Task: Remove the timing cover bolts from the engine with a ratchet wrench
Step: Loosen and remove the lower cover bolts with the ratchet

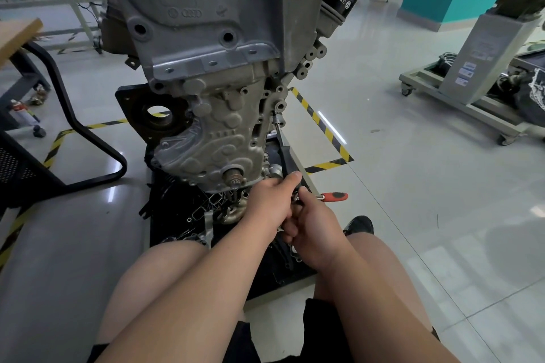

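The grey engine stands upright on the floor with its cast timing cover facing me. A long extension bar runs from a bolt at the cover's right edge down to the ratchet wrench, whose red-and-black handle sticks out to the right. My left hand grips the lower end of the extension at the ratchet head. My right hand sits just below and beside it, its fingers curled round the ratchet near the head. The head itself is hidden by both hands.
A black mat with loose engine parts lies under the engine, between my bare knees. A black-framed chair stands at the left, a wheeled grey stand at the right. Yellow-black tape marks the glossy floor.
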### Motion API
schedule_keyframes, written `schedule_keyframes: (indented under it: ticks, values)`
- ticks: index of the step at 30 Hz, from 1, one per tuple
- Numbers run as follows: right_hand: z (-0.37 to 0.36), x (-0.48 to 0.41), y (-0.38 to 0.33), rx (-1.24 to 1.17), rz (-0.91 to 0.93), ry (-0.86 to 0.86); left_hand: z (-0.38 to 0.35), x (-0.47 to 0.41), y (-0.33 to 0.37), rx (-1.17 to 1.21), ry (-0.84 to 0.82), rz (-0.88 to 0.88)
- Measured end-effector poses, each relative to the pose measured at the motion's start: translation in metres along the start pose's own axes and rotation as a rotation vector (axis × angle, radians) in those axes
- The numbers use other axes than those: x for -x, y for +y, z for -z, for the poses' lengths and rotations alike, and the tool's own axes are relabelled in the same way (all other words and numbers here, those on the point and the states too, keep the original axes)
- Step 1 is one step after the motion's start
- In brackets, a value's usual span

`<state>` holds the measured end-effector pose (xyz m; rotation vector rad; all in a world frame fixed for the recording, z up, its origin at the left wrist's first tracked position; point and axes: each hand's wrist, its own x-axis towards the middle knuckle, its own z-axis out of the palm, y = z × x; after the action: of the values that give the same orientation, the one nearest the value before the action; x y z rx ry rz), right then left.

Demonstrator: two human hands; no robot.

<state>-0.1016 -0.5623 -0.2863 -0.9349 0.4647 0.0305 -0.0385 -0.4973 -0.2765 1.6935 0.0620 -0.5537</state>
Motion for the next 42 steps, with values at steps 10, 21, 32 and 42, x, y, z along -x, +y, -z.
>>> schedule_keyframes:
  ticks: [10,21,32,42]
  values:
    - [-0.003,0.009,0.006,0.867,0.384,0.289,-0.002,-0.004,-0.001,0.028,0.056,-0.076]
    - [-0.003,0.005,0.009,0.86,0.427,0.276,0.001,0.0,0.003,0.055,0.053,-0.039]
    - [-0.002,0.001,-0.002,0.031,0.004,0.077,0.001,0.004,0.005,0.02,0.03,-0.016]
    - [0.0,0.001,-0.002,0.058,-0.021,0.027,0.001,0.0,0.001,0.02,0.031,-0.032]
